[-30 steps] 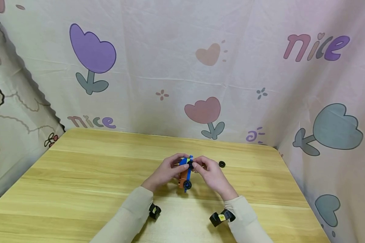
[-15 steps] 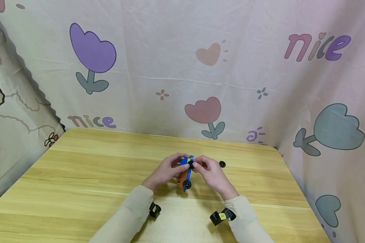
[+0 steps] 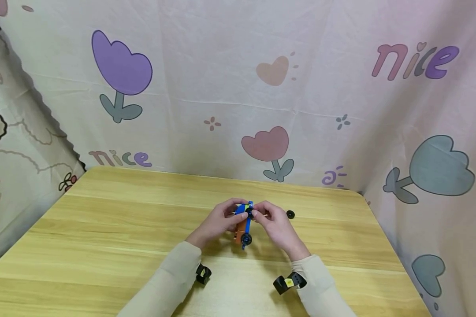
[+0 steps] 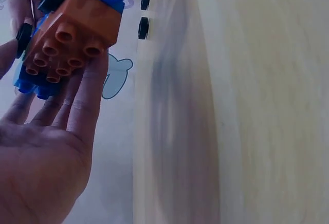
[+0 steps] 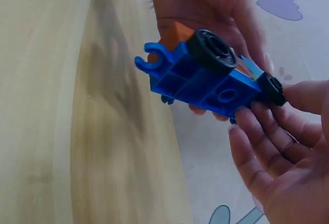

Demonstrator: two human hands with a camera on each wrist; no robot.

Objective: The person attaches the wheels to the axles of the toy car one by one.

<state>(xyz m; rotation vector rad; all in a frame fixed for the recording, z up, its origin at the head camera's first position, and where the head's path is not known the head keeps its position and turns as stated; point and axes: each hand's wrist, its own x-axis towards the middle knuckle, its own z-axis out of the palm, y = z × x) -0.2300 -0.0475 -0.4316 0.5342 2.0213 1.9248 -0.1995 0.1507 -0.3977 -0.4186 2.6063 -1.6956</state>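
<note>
My left hand (image 3: 218, 223) holds a toy brick car (image 3: 241, 226) above the table, fingers curled round its far end. In the left wrist view its orange studded body (image 4: 72, 34) shows, and in the right wrist view its blue base (image 5: 180, 80) with a hook at one end. A black wheel (image 5: 213, 52) sits on the hook end. At the other end, my right hand (image 3: 275, 224) pinches a second black wheel (image 5: 271, 88) against the car's side. Whether that wheel is fully seated cannot be told. The car's opposite side is mostly hidden.
Two loose black wheels, a nearer wheel (image 4: 143, 28) and another wheel (image 4: 145, 1), stand out in the left wrist view near the edge of the wooden table (image 3: 123, 229). A printed curtain (image 3: 206, 79) hangs behind the table.
The car has shifted very slightly up and right in the head view, its lower wheel with it. Both hands keep their hold.
</note>
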